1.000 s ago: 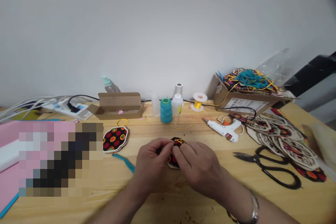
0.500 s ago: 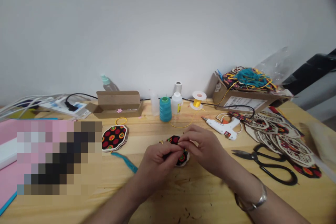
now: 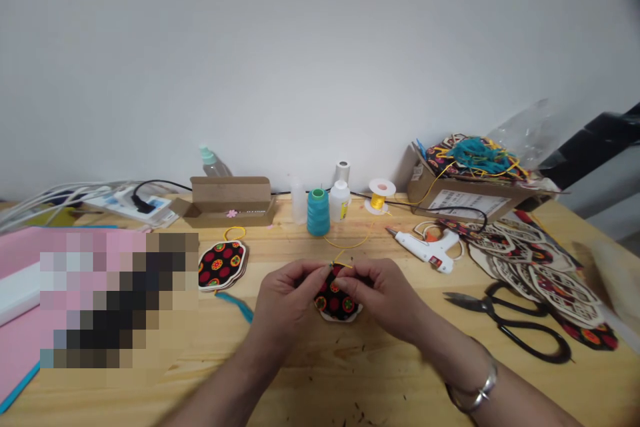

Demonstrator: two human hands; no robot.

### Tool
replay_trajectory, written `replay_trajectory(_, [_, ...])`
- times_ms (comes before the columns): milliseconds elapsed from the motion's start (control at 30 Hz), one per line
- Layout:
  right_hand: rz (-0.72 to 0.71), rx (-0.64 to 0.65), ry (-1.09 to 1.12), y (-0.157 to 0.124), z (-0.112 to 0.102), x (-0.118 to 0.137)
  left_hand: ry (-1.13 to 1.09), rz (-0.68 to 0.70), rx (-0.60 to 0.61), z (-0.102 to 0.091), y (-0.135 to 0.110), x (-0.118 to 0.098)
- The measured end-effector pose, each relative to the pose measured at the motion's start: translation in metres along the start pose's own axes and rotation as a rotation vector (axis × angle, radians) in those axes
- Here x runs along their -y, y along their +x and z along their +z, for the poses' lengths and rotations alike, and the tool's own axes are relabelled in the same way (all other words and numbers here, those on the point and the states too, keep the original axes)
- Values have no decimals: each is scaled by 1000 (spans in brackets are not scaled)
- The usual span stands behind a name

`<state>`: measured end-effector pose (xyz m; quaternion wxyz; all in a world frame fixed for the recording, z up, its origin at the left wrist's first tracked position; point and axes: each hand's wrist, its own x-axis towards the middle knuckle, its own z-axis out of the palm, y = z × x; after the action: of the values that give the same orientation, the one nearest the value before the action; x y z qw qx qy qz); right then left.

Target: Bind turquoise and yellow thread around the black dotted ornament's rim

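Observation:
A small scalloped piece of black fabric with red and orange flowers on a pale backing (image 3: 339,305) sits between my hands. My left hand (image 3: 290,297) is closed in a pinch at its top edge, where a yellow cord (image 3: 343,265) sticks out. My right hand (image 3: 385,290) grips the upper right of the piece, thumb across the front; its index fingertip is close to the cord's end. The fingertips partly hide the piece's top. Left of my hands lie a stack of matching pieces (image 3: 221,265) with a yellow loop and a teal tassel (image 3: 237,305).
Behind stand a teal thread cone (image 3: 318,213), a white bottle (image 3: 340,201), a yellow cord spool (image 3: 377,201) and an open cardboard box (image 3: 230,215). To the right are a glue gun (image 3: 427,247), black-handled scissors (image 3: 505,317), patterned pieces (image 3: 565,287) and a filled carton (image 3: 460,201).
My hands have moved a little apart; the right has shifted down to the piece's upper right. More of the fabric front shows, and the yellow cord now stands out at its top.

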<state>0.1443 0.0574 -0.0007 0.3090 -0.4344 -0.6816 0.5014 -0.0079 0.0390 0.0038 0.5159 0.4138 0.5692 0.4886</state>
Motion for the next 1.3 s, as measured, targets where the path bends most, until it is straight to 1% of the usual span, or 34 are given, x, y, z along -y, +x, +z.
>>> replay_trajectory(100, [-83,-37,-145,-6,6,2,7,-6,-24,0,0,-1])
replay_trajectory(200, [-236,-76,-391,-10,10,0,2,-14,-31,1,-1,-1])
replay_trajectory(267, [-335,-92,-517,-11,11,-3,0,-16,-34,1,-1,-1])
replay_trajectory(367, [-438,-121,-615,-12,11,-6,-4,-18,-42,1,-1,1])
replay_trajectory(467, [-471,-136,-665,-14,10,-7,-3,-31,-54,1,-1,1])
replay_trajectory(600, [-469,-111,-716,-15,9,-5,-2,-29,-65,2,-1,0])
replay_trajectory(833, [-524,-117,-787,-16,9,-6,26,-16,-47,1,-1,4])
replay_trajectory(933, [-582,-156,-873,-15,8,-6,42,-6,-30,0,1,6])
replay_trajectory(1100, [-751,-205,-1087,-16,4,-1,198,103,14,0,1,5])
replay_trajectory(1200, [-811,-241,-1130,-16,-2,4,243,144,92,2,-1,5])
replay_trajectory(1300, [-832,-265,-1129,-14,-6,6,257,191,196,3,-3,6])
